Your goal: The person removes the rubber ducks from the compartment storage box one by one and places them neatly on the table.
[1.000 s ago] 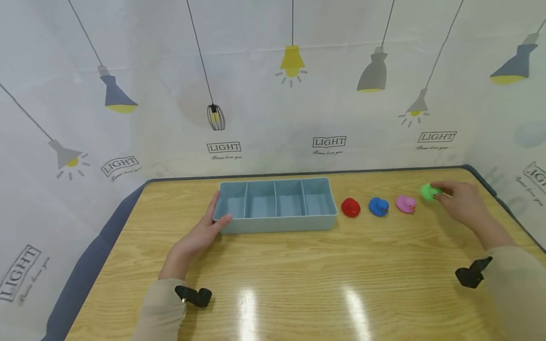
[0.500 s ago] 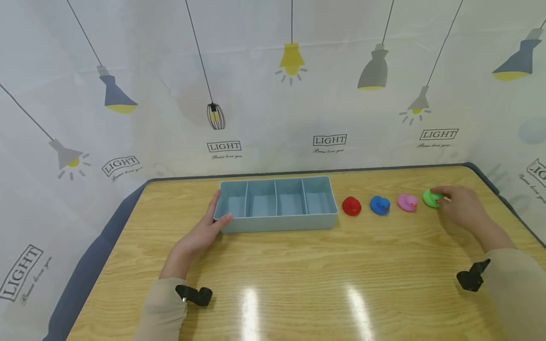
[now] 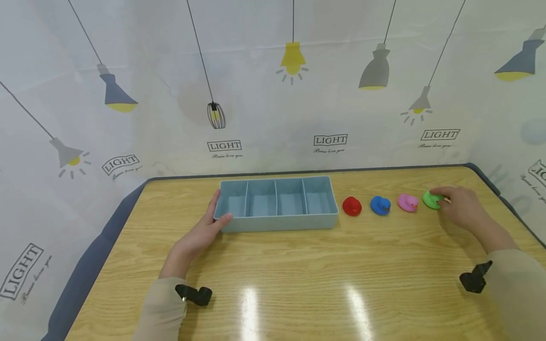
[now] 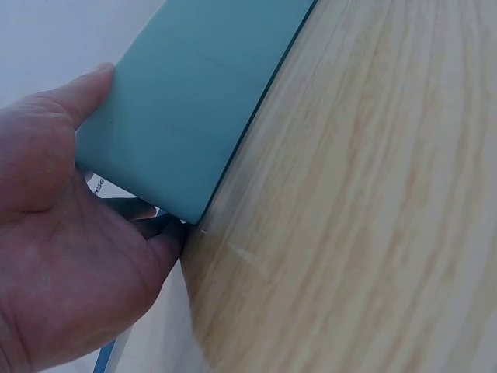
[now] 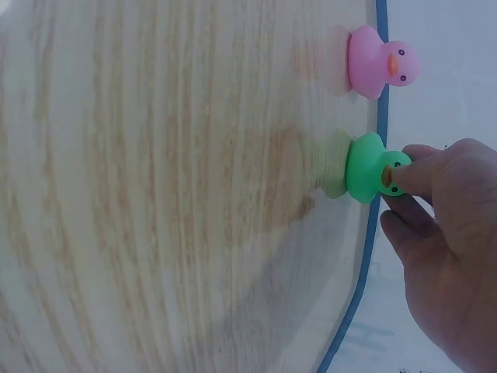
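My left hand (image 3: 200,235) holds the left end of a blue-grey box (image 3: 279,223) with several compartments, its thumb at the front rim. In the left wrist view, the thumb lies against the box wall (image 4: 186,101) and the fingers are partly hidden around its end. To the right of the box, a red rubber duck (image 3: 351,206), a blue rubber duck (image 3: 379,205) and a pink rubber duck (image 3: 407,202) stand in a row. At the row's right end my right hand (image 3: 462,207) pinches the head of a green rubber duck (image 5: 363,167), which sits upright on the table.
The wooden table (image 3: 290,270) has a dark edging (image 3: 392,168) along its back. Right behind it hangs a pale curtain (image 3: 264,104) printed with lamps. A small black wrist camera (image 3: 474,278) is strapped over each sleeve.
The green duck has shifted slightly toward me with my right hand, into line with the other ducks. My left hand and the box have stayed in place.
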A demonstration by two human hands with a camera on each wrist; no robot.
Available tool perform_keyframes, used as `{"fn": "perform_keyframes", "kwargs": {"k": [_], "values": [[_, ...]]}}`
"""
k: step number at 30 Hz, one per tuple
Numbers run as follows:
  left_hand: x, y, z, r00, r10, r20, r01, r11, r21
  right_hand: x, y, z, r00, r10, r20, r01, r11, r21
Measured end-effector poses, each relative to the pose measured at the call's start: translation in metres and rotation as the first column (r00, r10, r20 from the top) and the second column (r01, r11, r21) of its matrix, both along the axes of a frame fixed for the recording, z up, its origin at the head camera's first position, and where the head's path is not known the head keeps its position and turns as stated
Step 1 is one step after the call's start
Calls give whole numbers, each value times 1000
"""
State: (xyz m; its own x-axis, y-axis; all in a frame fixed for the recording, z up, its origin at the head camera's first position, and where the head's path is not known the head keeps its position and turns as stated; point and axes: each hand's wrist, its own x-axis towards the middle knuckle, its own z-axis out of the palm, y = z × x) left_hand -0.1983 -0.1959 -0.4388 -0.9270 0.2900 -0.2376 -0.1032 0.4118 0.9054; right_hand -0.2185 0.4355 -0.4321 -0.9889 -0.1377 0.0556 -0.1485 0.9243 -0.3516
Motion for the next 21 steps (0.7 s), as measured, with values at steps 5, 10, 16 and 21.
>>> {"fn": "perform_keyframes", "kwargs": {"k": [5,10,16,21], "values": [[0,0,1,1000,-5,-4,5,1000,-6,2,0,-2,999,16,-47,-16,1000,-11],[-1,0,-1,1000,-7,-2,7,1000,-4,5,-4,-1,998,20,-65,-23,999,-44],[0,-1,1,1000,-1,1,1,1000,-7,9,-9,5,1000,9,-28,-12,995,-98],[-2,-2,-2,1000,1,-6,-1,1000,-18,9,-13,12,1000,8,11,-6,993,-121]]}}
